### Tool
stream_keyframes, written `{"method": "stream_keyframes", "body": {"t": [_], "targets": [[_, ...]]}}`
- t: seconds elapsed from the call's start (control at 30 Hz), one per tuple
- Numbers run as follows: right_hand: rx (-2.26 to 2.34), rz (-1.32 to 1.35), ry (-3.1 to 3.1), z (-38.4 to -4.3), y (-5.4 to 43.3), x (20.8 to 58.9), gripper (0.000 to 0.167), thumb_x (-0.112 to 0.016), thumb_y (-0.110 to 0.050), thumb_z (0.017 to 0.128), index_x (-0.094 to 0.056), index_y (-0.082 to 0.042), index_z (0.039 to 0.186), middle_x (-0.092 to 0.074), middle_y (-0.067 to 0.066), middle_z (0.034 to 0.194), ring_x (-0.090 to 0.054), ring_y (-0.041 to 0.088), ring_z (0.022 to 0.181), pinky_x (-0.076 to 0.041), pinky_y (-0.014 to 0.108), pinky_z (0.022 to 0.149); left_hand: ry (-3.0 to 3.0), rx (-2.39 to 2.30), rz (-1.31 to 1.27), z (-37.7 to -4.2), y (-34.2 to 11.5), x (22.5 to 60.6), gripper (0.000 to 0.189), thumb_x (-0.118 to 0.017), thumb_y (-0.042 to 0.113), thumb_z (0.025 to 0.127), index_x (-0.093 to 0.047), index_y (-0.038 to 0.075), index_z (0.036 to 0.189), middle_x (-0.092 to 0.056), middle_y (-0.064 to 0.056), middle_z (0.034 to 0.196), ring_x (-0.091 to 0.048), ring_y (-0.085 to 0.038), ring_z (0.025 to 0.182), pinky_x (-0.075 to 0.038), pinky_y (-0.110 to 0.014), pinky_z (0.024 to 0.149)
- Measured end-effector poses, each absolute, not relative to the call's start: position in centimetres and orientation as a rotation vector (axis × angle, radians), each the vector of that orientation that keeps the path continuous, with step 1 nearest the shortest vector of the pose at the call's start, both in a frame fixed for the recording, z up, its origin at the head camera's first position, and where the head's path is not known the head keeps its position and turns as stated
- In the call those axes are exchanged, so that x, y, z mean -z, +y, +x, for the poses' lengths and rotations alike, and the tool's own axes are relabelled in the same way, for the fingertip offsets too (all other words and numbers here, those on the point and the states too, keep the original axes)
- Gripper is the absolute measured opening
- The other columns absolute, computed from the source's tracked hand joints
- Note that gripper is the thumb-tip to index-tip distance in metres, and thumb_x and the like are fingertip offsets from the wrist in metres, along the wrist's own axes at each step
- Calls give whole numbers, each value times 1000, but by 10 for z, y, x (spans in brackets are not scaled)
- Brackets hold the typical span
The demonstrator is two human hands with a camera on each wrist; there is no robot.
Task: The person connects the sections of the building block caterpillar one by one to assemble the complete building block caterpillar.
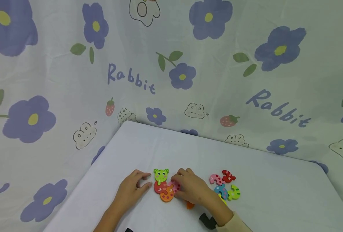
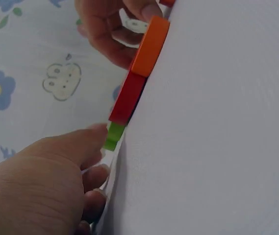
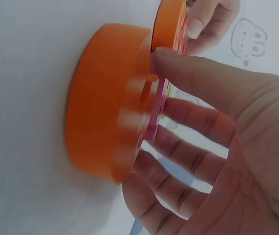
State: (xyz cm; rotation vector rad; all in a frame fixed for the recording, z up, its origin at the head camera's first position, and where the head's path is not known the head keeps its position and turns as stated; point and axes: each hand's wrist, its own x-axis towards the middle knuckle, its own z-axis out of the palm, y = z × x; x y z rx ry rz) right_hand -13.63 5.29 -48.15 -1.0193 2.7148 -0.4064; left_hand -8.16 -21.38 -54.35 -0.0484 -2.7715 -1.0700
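A caterpillar puzzle lies flat on the white table: a green smiling head (image 1: 161, 175), a red piece (image 1: 160, 187) numbered 2 below it, and an orange piece (image 1: 167, 195) numbered 3. My right hand (image 1: 193, 187) pinches a pink spotted piece (image 1: 175, 186) between thumb and fingers, right at the orange piece's edge. Its thumb and the pink piece (image 3: 154, 110) show in the right wrist view. Left of the head, my left hand (image 1: 132, 190) rests with relaxed fingers, holding nothing, its fingertips close to the green head (image 2: 113, 136). Another orange piece (image 1: 190, 205) lies partly hidden under the right hand.
To the right lie more puzzle pieces: pink (image 1: 215, 179), red (image 1: 228, 176), blue (image 1: 221, 192), green (image 1: 234, 192) and a partly covered yellow one (image 1: 223, 199). A black curved object (image 1: 207, 221) sits beside the right forearm. Behind the table (image 1: 264, 180) hangs a flower-print curtain (image 1: 212, 64).
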Motion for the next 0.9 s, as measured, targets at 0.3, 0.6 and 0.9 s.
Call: {"method": "stream_keyframes", "body": {"t": [0.3,0.6,0.9], "targets": [[363,-964,2787,-135,42,480,48,-89,-43,83,-73,-21,122,-62,-4,109,-54,16,100,-57,32,81,-2838,851,-253,-84,-206,544,67,-80,69,78,-73,30,132,-56,18,107,-47,0,79,-46,-26,73],[339,-933,2784,-135,40,480,56,-88,-48,84,-72,-17,127,-63,-2,112,-56,16,102,-58,34,85,-2872,729,-305,-82,-205,541,85,-69,84,73,-70,31,139,-58,9,117,-55,-11,100,-52,-40,89],[452,-814,2766,-132,79,468,63,-85,-49,87,-67,-18,138,-64,0,131,-59,21,120,-55,44,97,-2901,734,-228,-78,-207,542,80,-77,78,72,-70,32,138,-59,4,120,-55,-15,102,-52,-43,93]]}}
